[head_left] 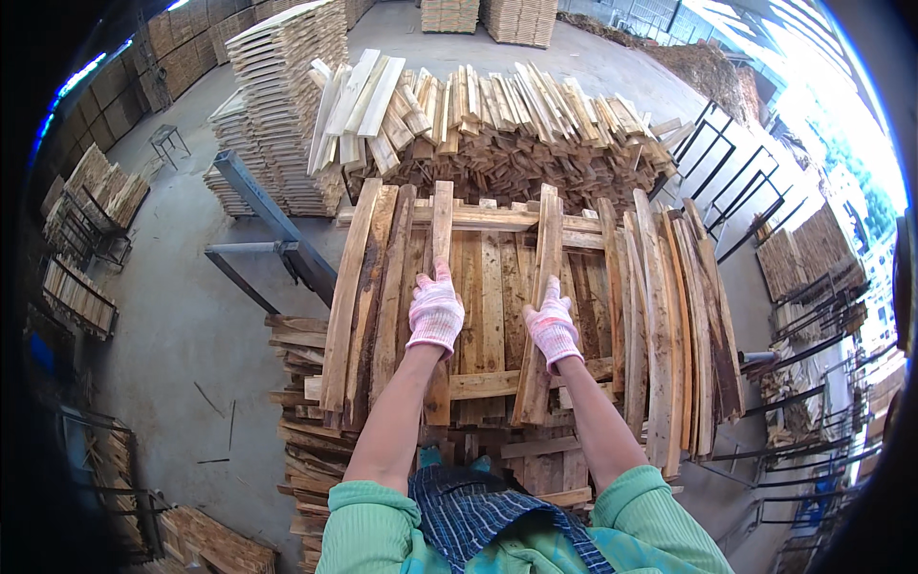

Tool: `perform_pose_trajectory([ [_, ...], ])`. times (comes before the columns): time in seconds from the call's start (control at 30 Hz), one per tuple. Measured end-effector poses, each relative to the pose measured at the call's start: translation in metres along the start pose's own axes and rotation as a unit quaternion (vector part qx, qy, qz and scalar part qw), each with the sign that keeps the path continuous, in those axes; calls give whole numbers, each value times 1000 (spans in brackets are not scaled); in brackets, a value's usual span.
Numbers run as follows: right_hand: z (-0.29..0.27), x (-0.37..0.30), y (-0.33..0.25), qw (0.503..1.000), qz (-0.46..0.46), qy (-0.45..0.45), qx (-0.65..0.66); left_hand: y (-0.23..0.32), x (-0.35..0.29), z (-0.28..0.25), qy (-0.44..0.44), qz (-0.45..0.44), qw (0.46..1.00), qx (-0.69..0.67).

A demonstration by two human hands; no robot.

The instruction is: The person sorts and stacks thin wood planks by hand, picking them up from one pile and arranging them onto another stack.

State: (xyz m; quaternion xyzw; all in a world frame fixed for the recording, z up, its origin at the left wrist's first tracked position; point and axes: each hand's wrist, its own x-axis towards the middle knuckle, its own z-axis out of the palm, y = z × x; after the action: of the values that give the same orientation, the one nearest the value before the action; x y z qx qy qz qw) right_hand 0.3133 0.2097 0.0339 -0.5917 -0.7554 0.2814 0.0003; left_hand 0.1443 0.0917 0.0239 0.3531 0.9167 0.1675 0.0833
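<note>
Looking down through the head view, I see a person in a green top and a dark checked apron (497,521) leaning over a rough pile of sawn planks, both arms stretched forward. The left hand (437,311), in a pink-and-white knitted glove, lies over the left board (442,218), its fingers partly spread and reaching forward along the wood; I can't tell from here whether it has a firm hold. The right hand (552,325), gloved the same way, sits over the right board (548,230), fingers half bent and pointing ahead; how tightly it grips, if at all, I can't make out either. Those two boards run away from the person, well apart from one another, and lie across a far crosspiece (478,218) and a near crosspiece (483,385), with a layer of planks showing underneath between them. More boards lie lengthwise on either side: a left group (361,297) just beside the left board, and a larger right group (660,335) fanning outward. Beyond the crosspieces there's a big loose heap of lumber (507,110), with a tall neat stack (287,77) at its left. A blue steel post (273,215) slants up near the left group, and a small stool (167,142) stands farther off on the grey floor (182,335).
</note>
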Motion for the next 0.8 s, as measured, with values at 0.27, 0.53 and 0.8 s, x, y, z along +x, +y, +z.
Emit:
perform_pose_trajectory([
  [0.27, 5, -20, -7, 977, -150, 45, 142, -3, -22, -31, 149, 132, 980, -11],
  [0.53, -9, -48, -20, 993, -89, -56, 50, -32, -39, -72, 162, 243, 924, -245],
  [0.8, -158, -85, 41, 993, 3, 111, -43, 64, -52, -24, -75, 179, 981, 25],
])
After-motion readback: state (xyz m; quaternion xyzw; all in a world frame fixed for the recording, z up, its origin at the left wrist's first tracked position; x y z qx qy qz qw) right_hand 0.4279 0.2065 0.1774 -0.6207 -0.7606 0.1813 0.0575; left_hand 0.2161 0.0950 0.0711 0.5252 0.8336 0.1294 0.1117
